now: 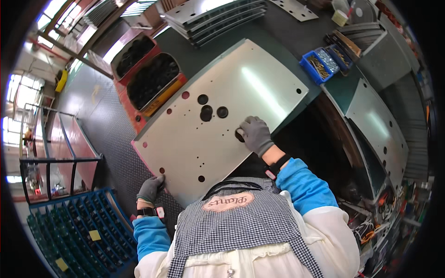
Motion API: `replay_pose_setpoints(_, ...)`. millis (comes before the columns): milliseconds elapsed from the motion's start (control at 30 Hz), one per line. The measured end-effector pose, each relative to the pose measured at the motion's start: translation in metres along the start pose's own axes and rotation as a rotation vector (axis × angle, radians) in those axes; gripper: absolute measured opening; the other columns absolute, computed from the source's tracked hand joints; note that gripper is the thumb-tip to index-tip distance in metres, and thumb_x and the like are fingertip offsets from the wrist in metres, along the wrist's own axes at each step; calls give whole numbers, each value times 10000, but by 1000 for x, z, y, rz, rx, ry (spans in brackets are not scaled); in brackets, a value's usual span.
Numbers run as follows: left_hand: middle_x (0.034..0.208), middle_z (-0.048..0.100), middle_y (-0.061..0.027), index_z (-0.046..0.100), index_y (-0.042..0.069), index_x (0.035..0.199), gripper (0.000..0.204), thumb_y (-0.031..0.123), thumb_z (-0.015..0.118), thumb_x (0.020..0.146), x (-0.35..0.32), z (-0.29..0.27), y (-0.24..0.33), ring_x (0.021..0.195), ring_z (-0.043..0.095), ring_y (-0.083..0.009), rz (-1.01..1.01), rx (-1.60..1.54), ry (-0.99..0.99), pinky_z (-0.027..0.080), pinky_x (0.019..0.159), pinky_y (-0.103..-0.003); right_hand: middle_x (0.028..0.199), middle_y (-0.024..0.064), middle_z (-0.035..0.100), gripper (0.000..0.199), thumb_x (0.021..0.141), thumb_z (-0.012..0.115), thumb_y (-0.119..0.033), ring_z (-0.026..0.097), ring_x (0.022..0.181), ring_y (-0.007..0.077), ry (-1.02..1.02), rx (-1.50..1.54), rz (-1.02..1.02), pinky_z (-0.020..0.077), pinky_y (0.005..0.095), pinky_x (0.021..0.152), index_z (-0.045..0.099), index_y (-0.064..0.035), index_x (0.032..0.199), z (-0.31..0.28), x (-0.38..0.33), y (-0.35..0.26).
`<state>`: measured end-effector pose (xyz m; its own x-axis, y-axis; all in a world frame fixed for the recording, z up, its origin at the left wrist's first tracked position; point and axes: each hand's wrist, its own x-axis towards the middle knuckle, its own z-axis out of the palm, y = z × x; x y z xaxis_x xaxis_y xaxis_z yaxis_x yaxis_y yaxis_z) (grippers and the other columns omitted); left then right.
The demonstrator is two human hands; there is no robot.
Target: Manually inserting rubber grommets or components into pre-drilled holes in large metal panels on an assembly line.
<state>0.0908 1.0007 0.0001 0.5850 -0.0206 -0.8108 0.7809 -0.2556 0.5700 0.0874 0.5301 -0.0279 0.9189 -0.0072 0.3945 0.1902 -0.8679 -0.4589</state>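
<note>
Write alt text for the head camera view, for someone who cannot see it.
Seen from above, a person in grey gloves holds a large, pale metal panel with round holes: the left hand grips its near corner, the right hand rests flat by a hole. Blue bins of small parts sit on the dark green bench beyond.

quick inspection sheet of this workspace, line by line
surface: dark green bench, mostly covered by the panel
job's things: large grey metal panel with round holes, overhanging the bench
clutter: blue bins of small parts; stacked panels at the far edge
grippers: left hand, gloved, grips the panel's near corner; right hand, gloved, rests at a hole
cables: wires lower right
surroundings: red bins, blue rack, second panel on the right
</note>
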Motion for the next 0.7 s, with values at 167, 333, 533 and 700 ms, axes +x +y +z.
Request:
replay_pose_setpoints(167,762,629,25,670,40,1048,335,359,668,947,-13,12,12,594,562,-79,-38,25,38,451,522,-227,867,113,628,140,846,650,-234,621,799,335,-80,-114,151,507,445,701,629,-96,855,-7,-6,-15)
replay_pose_setpoints(333,743,621,34,677,41,1062,342,365,661,951,-22,21,20,572,543,-73,-45,28,80,430,507,-228,858,108,625,147,845,642,-247,631,796,326,-141,-87,99,518,458,697,625,-102,864,-13,-12,-9)
replay_pose_setpoints(533,726,608,29,687,28,1034,335,352,665,952,-27,24,23,569,530,-85,-44,58,115,424,516,-247,868,106,623,148,841,641,-247,627,803,322,-89,-66,97,520,456,680,621,-107,882,-19,-20,-12)
replay_pose_setpoints(700,724,602,27,692,28,1021,315,334,669,951,-26,24,24,575,526,-90,-57,68,126,430,532,-254,861,108,631,153,844,630,-257,637,808,324,-199,-92,128,521,460,695,633,-107,870,-15,-12,-8)
